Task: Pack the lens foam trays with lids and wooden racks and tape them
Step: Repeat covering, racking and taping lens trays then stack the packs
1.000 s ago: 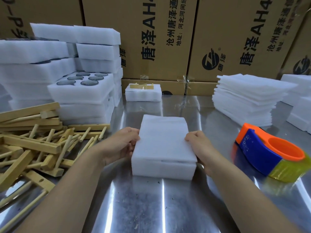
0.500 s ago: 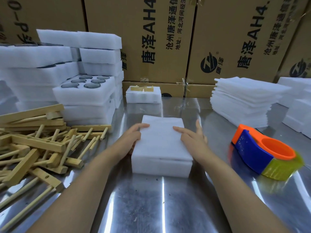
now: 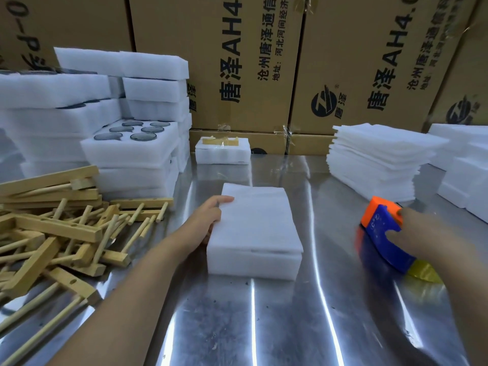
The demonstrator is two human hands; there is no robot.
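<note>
Beside wooden racks (image 3: 58,228), left hand (image 3: 208,217) grips lidded foam tray (image 3: 256,228); right hand (image 3: 420,233) clasps tape dispenser (image 3: 380,225), lid stack (image 3: 377,159) behind.

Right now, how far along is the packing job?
Done: a white foam pack with a wooden rack taped on top sits at the back; the front white foam tray has its lid on. In hand: the left hand holds that tray, the right hand grips the orange and blue tape dispenser. Left: no rack or tape on it yet.
</note>
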